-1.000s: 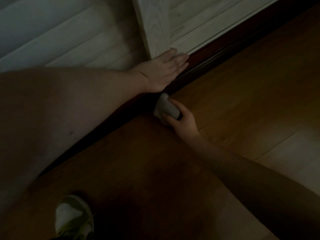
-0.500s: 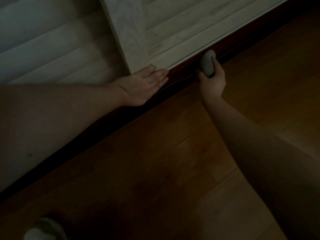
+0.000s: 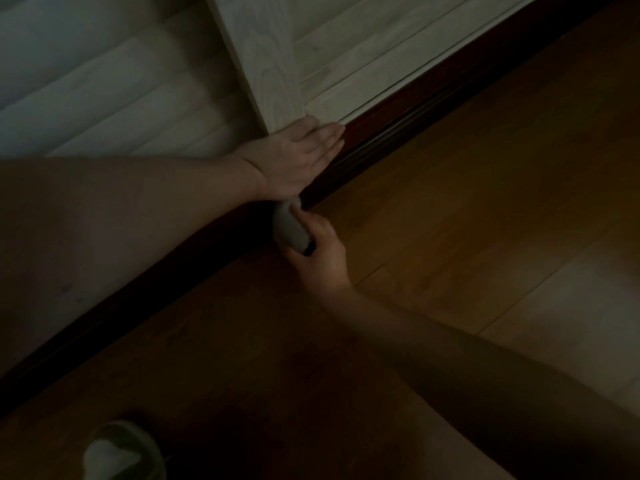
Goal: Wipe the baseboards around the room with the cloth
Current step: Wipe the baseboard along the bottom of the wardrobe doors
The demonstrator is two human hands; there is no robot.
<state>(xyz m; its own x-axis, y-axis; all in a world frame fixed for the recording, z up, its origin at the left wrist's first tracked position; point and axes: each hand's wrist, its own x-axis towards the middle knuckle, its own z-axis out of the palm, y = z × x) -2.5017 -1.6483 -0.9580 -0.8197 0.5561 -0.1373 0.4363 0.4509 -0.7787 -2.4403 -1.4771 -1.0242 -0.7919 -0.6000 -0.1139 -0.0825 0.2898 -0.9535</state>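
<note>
A dark brown baseboard (image 3: 408, 123) runs diagonally from lower left to upper right, between the pale panelled wall and the wood floor. My right hand (image 3: 320, 261) grips a bunched pale cloth (image 3: 289, 226) and holds it against the baseboard, just below my left wrist. My left hand (image 3: 298, 154) lies flat with straight fingers on the wall's lower edge, beside a vertical wood post. The room is dim.
A pale vertical wood post (image 3: 266, 57) stands out from the panelled wall (image 3: 104, 84). Orange-brown wood floor (image 3: 467, 220) fills the right side. My foot in a light slipper (image 3: 121, 452) shows at the bottom left.
My right hand has slid the cloth back along the baseboard from right of my left hand to under my left wrist. My left hand has stayed flat against the wall.
</note>
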